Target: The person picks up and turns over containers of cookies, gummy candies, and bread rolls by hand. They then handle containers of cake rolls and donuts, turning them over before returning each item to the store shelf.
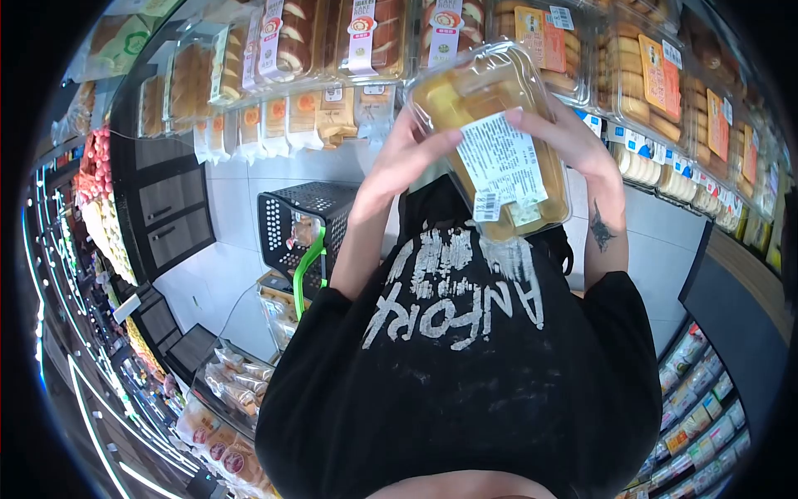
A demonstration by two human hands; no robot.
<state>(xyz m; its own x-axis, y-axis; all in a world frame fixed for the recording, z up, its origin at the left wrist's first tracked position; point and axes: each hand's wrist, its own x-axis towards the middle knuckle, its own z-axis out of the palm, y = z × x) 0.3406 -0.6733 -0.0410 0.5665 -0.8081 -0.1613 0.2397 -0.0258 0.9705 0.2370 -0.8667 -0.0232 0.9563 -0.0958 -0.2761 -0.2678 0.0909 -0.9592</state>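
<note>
A clear plastic food box (431, 93) is held up in front of my chest, tilted, with yellow-brown baked goods inside. A white printed label (504, 162) with a barcode faces me. My left hand (407, 154) grips the box's left side, its thumb lying at the label's edge. On the opposite side, my right hand (573, 145) is closed round the box, with its thumb on the label's top corner. The fingers under the box are hidden. Just beyond the box stand packed cake rolls (372, 37) in clear boxes.
A black shopping basket (274, 229) with a green handle (311, 262) stands on the floor at left. Orange-labelled pastry boxes (648, 79) fill the right shelf. Bagged bread (303, 116) hangs along the lower shelf edge. More packed goods (237, 374) sit at lower left.
</note>
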